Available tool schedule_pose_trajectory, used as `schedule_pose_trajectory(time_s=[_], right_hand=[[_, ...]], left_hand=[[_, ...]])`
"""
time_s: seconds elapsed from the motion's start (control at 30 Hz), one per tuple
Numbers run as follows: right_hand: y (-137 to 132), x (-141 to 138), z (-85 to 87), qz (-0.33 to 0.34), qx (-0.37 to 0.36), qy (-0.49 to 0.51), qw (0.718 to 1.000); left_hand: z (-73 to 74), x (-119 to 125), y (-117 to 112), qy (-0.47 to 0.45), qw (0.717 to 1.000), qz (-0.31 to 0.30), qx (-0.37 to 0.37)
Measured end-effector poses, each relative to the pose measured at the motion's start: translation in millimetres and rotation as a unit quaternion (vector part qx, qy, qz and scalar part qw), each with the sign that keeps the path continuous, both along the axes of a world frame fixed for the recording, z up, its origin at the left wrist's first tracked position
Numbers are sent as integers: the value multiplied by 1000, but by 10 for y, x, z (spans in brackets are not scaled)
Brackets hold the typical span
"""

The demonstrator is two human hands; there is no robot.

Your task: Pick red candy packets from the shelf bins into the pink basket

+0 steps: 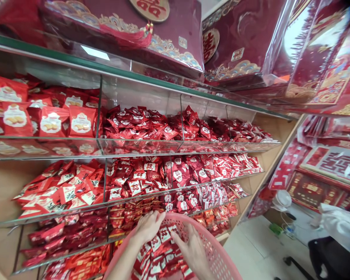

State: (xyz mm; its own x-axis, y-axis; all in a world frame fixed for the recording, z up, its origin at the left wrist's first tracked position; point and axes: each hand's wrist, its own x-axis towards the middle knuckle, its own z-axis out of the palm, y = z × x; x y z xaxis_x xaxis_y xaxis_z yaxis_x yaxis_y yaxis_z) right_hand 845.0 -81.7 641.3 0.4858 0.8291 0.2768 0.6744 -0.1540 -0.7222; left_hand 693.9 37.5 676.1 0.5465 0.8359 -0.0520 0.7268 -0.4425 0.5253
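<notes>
We see our left hand (148, 227) open at the bottom centre of the frame, fingers spread and lying across the rim of a pink plastic mesh basket (218, 252). Our right hand (191, 249) is open too, just to its right, fingers splayed and angled down over the basket's contents. As far as we can make out at this angle, neither hand is closed around anything. Heaped in the basket, right under and touching distance from both hands, are red-and-white foil sachets (160, 252).

Just beyond the hands stands a glass-fronted display shelf (140, 147). Its middle tier holds loose red-and-white candy packets (177, 173), and the tier above holds dark red foil sweets (137, 124). At the upper left of the frame sit red biscuit packs (51, 122). Burgundy gift boxes (151, 35) with gold trim line the top of the shelf. Further right, a red framed double-happiness panel (334, 165) hangs on the wall, and a white plastic bag (341, 227) sits at the right edge above a tiled floor (251, 249).
</notes>
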Motion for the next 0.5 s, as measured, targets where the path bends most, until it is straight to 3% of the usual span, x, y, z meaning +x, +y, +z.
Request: schedule_pose_trajectory(time_s=[0.07,0.23,0.3,0.37,0.5], right_hand=[[30,-6,265,16,41,-50,998],[376,-106,1144,116,165,-180,963],[586,-170,1460,173,134,-239,946],[781,-247,1711,207,58,-311,926],[1020,-449,1988,152,-69,-393,904]], left_hand=[[3,2,-3,-1,1000,-4,0],[-10,5,-2,10,1000,-2,11],[-31,11,6,17,1000,1,11],[-57,17,18,20,1000,3,12],[-101,21,37,10,1000,1,16]])
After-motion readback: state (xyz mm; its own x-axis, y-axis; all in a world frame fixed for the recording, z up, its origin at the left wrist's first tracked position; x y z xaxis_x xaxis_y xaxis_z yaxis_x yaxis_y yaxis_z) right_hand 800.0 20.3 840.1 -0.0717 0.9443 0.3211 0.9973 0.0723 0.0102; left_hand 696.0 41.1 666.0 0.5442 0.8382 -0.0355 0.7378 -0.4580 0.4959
